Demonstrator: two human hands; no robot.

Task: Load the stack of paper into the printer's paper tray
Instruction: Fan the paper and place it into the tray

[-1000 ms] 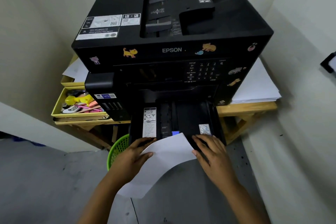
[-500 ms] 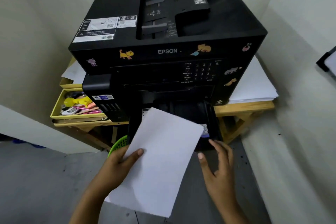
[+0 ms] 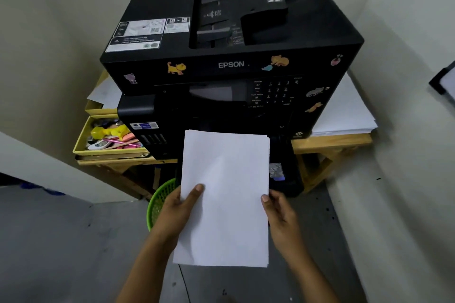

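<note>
A thin white stack of paper (image 3: 225, 194) is held lengthwise in front of the black Epson printer (image 3: 229, 56), its far edge over the pulled-out black paper tray (image 3: 286, 172). My left hand (image 3: 181, 206) grips the stack's left edge with the thumb on top. My right hand (image 3: 279, 211) grips its right edge, thumb on top as well. The paper hides most of the tray; only the tray's right side with a small sticker shows.
The printer stands on a wooden table (image 3: 330, 145). A yellow box of stationery (image 3: 108, 138) sits to its left, a pile of white sheets (image 3: 344, 110) to its right. A green basket (image 3: 158, 202) stands on the floor under my left hand. Walls close in on both sides.
The stack has been lifted from below the tray, turned straight and lined up with the printer. My right hand left the tray and took the paper's right edge.
</note>
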